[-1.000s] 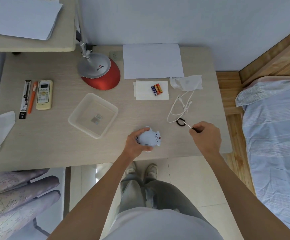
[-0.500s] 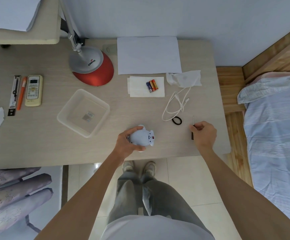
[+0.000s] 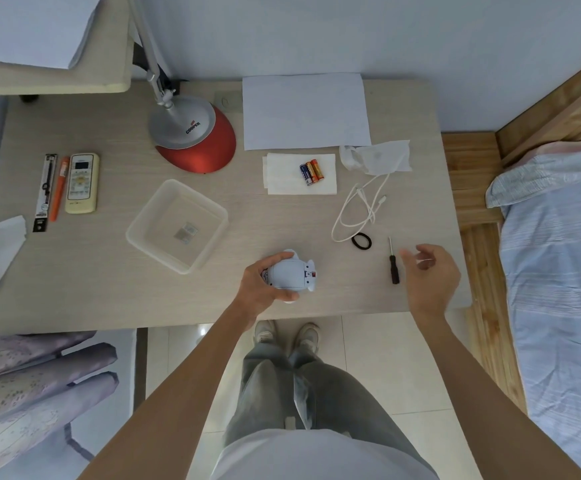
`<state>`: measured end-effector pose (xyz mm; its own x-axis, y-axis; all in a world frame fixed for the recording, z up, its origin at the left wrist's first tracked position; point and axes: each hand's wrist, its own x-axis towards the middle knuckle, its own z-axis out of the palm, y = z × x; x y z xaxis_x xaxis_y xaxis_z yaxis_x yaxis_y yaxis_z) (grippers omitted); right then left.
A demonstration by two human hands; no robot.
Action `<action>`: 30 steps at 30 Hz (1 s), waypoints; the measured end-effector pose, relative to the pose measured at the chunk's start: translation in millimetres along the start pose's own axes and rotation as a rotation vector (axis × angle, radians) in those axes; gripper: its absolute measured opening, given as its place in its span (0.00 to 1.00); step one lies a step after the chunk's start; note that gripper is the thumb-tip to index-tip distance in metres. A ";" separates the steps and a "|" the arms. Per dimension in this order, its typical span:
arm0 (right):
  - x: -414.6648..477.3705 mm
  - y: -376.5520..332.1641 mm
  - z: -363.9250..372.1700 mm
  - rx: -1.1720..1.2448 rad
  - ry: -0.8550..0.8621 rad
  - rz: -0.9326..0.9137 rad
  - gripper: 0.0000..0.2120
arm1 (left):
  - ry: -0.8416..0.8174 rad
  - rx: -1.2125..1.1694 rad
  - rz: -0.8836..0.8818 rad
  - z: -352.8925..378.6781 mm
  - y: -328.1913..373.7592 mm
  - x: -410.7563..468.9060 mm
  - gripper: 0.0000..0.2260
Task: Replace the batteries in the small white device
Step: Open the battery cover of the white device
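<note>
The small white device (image 3: 291, 275) sits by the near edge of the table (image 3: 91, 271), with the left hand (image 3: 256, 289) curled round its left end. To the right lies a screwdriver (image 3: 393, 265). Just beside it the right hand (image 3: 427, 275) hovers, fingers loosely spread and blurred, apparently holding nothing. Farther back, batteries (image 3: 311, 172) rest on a napkin (image 3: 282, 176).

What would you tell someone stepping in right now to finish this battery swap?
Left hand: grip on the white device, near the front edge of the desk.
Right hand: open, empty, beside the screwdriver lying on the desk.
Batteries: lying on the napkin.
Done: cannot tell whether the cover is off.
Left: swap batteries, close up.
</note>
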<state>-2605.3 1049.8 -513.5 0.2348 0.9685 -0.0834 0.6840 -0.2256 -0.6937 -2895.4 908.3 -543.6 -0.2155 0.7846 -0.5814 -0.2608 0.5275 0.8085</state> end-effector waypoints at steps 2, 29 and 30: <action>-7.1 -15.8 -8.7 0.055 -0.013 -0.078 0.14 | 0.002 -0.002 -0.005 -0.3 0.7 -0.2 0.38; -74.7 -28.7 88.7 0.178 -0.899 -0.316 0.29 | -0.060 0.051 -0.009 -9.1 -1.9 1.6 0.40; -74.9 -28.0 89.3 0.191 -0.912 -0.285 0.29 | -0.069 0.048 -0.013 -9.7 -1.6 1.6 0.40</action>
<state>-2703.7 993.0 -551.8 -0.6020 0.7126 -0.3604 0.4901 -0.0266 -0.8713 -2904.4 905.5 -546.7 -0.1466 0.7974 -0.5854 -0.2171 0.5514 0.8055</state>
